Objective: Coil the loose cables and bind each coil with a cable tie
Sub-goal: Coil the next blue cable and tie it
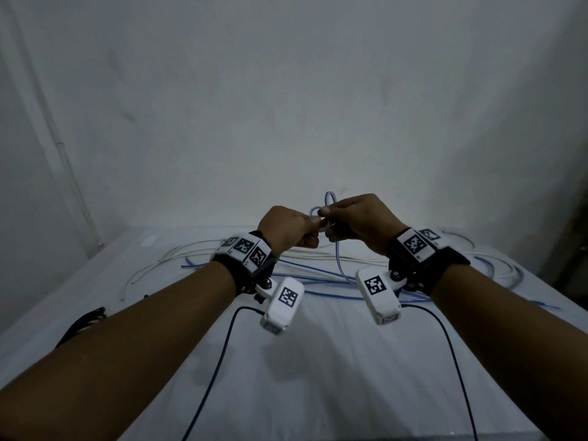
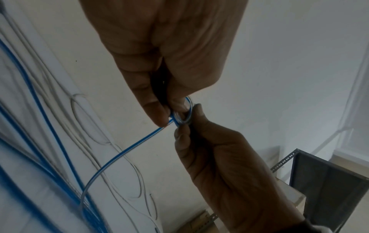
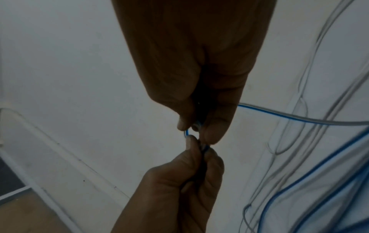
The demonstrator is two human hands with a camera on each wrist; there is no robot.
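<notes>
A thin blue-and-white cable (image 1: 339,259) rises from the table into both raised hands. Its end is wound into a few small loops (image 1: 329,198) that stick up between the hands. My left hand (image 1: 313,222) pinches the small coil (image 2: 183,113) between thumb and finger. My right hand (image 1: 327,214) pinches the same coil from the other side, its fingertips (image 2: 196,108) almost touching the left ones. In the right wrist view the right hand (image 3: 197,130) comes from above and the left hand (image 3: 201,146) from below. The cable's loose run (image 3: 299,119) trails off to the right.
Loose white cables (image 1: 191,253) and blue cables (image 1: 318,281) lie tangled across the white-covered table (image 1: 286,377). Black straps (image 1: 86,319) lie near its left edge. Black camera leads (image 1: 222,345) hang from both wrists. A wall stands close behind; a metal rack (image 2: 319,181) stands beside the table.
</notes>
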